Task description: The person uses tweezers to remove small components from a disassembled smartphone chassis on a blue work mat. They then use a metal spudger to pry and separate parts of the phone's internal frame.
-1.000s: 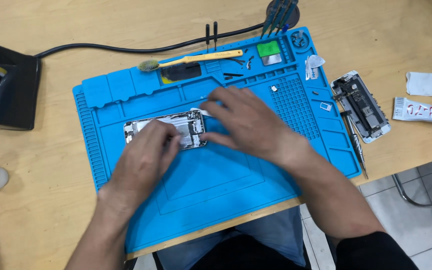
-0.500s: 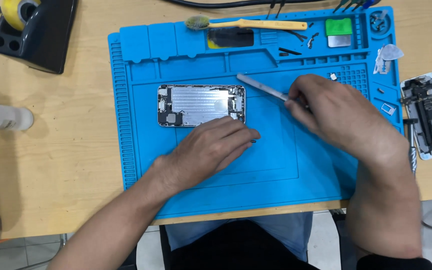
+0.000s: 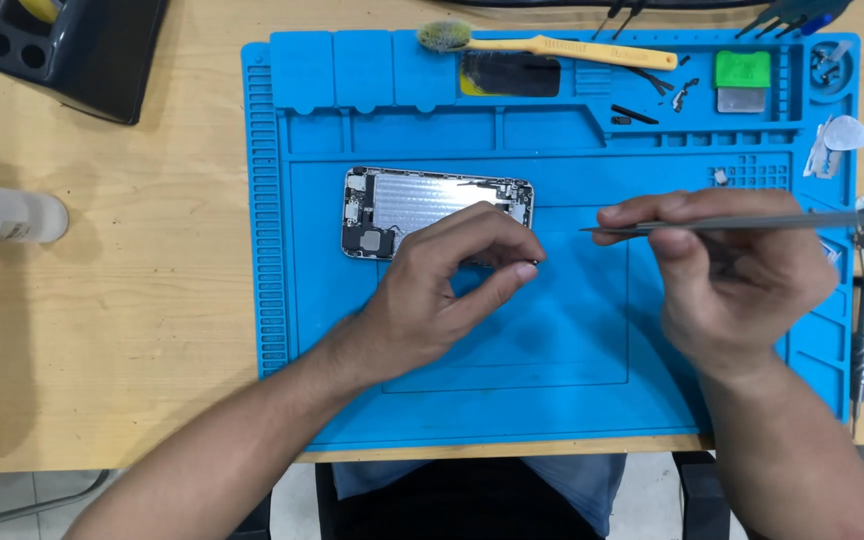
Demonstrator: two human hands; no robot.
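Lying flat on the blue work mat (image 3: pixel 572 400), the opened phone housing (image 3: pixel 422 205) has its long axis running left to right across the mat, inner side facing up, with the small circuit parts at its left end and the ribbed metal plate toward its right end. It sits in the upper-left part of the mat's large central field.

The left hand (image 3: pixel 442 290) rests on the mat just below the housing. Its fingers are curled, with the fingertips pressed on the housing's lower right edge; whether a small part is pinched between thumb and forefinger cannot be told.

The right hand (image 3: pixel 742 275) is well to the right of the housing. Thumb and fingers are pressed together around a pair of metal tweezers (image 3: pixel 712 224), which lie nearly horizontal, tips pointing left toward the housing but clear of it.

Compared with half a second earlier, the tweezers have gone from a diagonal attitude to a level one, and the left hand has shifted from the housing's underside toward its right corner. The housing itself has kept its orientation.

A yellow-handled brush (image 3: pixel 552 44) lies along the mat's top trays, and a green square pad (image 3: pixel 742 70) sits at the upper right.
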